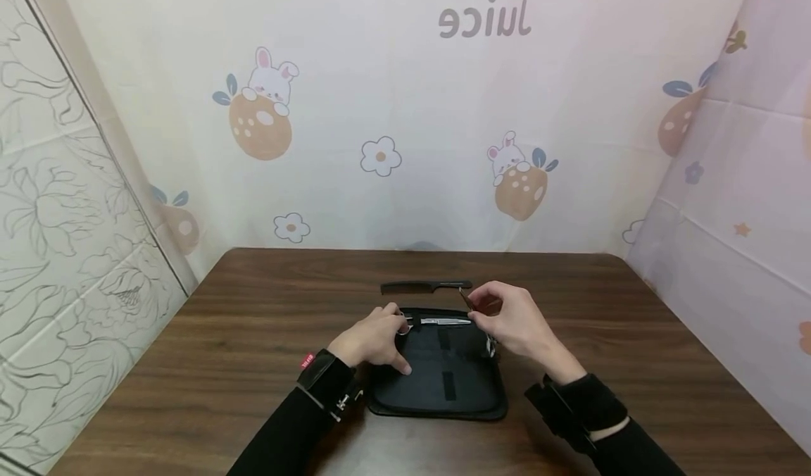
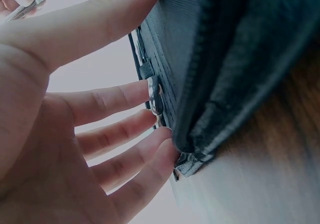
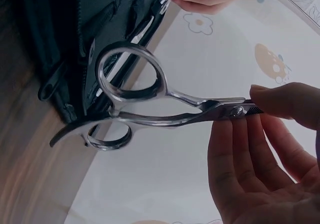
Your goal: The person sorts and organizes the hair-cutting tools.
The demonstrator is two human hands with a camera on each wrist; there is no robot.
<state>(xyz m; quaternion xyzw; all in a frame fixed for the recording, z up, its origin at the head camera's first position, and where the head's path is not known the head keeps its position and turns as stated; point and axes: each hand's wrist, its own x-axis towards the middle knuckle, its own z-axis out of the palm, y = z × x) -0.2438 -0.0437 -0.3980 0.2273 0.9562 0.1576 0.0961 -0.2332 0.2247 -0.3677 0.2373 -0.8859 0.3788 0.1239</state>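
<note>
A black zip case [image 1: 415, 395] lies opened flat on the wooden table. Across its far part a pair of silver scissors [image 1: 445, 321] is tucked under a strap, finger rings to the left. My left hand [image 1: 375, 338] rests at the case's left side, thumb on the inner face and fingertips by those rings. Over the right edge, my right hand [image 1: 512, 321] pinches thinning scissors [image 3: 236, 112] by the blades between thumb and fingers. Their finger rings point away from the palm, towards the case; fine teeth show by the thumb, and the tips are partly hidden in the hand.
A black comb [image 1: 412, 287] lies just beyond the case. The brown table [image 1: 266, 335] ends at a printed curtain [image 1: 437, 110] behind, with a patterned panel [image 1: 57, 251] on the left. A zip pull [image 3: 49, 90] hangs off the case's corner.
</note>
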